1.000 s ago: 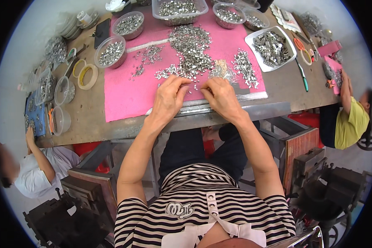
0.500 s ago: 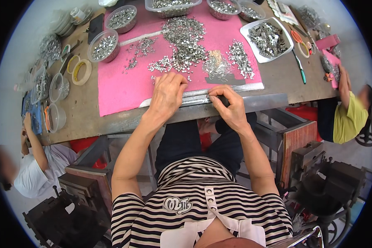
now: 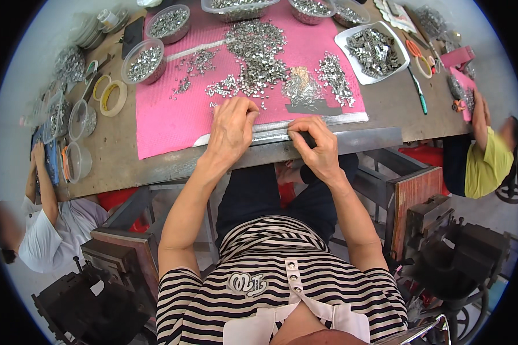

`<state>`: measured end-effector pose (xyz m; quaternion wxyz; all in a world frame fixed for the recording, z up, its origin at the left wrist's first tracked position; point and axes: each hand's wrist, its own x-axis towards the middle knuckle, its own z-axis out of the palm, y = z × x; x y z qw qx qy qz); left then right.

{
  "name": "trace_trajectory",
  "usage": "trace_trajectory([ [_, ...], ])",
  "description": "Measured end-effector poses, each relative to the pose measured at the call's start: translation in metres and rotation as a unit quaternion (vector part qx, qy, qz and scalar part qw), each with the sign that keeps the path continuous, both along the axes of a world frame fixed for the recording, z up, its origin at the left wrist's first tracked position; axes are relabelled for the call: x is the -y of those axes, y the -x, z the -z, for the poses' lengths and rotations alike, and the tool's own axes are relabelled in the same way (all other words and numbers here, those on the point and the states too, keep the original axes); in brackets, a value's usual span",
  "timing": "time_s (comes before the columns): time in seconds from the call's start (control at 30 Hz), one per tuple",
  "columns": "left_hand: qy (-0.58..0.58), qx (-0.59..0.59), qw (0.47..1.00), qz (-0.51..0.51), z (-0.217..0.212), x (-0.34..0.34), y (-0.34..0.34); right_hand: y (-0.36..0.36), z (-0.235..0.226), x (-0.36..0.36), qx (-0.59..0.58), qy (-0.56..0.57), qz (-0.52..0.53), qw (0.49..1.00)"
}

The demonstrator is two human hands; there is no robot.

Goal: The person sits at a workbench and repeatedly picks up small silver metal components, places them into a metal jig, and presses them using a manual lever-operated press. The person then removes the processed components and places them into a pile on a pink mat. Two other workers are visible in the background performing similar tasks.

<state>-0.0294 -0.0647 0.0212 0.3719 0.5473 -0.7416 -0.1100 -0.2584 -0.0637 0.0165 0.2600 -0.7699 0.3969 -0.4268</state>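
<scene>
My left hand (image 3: pixel 231 126) is closed at the table's front edge, its fingertips over the pink mat (image 3: pixel 167 123). Thumb and fingers come together there, and whatever they may hold is too small to make out. To the right, my right hand (image 3: pixel 316 144) is closed in a pinch at the slim silvery metal strip (image 3: pixel 270 136) lying along the mat's front edge. Something dark shows inside its curled fingers, but I cannot tell what. Beyond my hands lie a heap of small shiny metal pieces (image 3: pixel 259 63), a bunch of thin metal pins (image 3: pixel 304 95) and another small-piece heap (image 3: pixel 335 77).
Clear tubs (image 3: pixel 161 68) of metal pieces stand along the mat's back and left. At right are a white tray (image 3: pixel 358 68) of metal parts, orange-handled scissors (image 3: pixel 413 49) and a green-tipped tool (image 3: pixel 423 103). Tape rolls (image 3: pixel 114 99) lie at left. Co-workers sit on both sides.
Both my hands have shifted very slightly and keep their closed poses. At left, the co-worker's hands and arms have moved a little.
</scene>
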Motion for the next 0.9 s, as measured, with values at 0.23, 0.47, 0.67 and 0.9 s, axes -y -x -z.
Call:
trace_trajectory([
  [0.23,0.039,0.026,0.998,0.038,-0.011,0.024,0.0,0.001,0.001,0.003,-0.014,0.036,-0.006,0.999],
  [0.47,0.136,0.007,0.987,0.083,-0.009,0.145,0.031,0.003,0.006,0.003,-0.009,0.04,-0.014,0.999],
  [0.67,0.171,0.073,0.982,0.045,0.006,0.241,0.066,0.004,0.004,-0.002,-0.104,0.156,-0.015,0.982],
  [0.9,0.156,0.033,0.985,0.072,-0.031,0.204,0.043,0.009,-0.002,0.002,-0.092,0.123,-0.041,0.987],
])
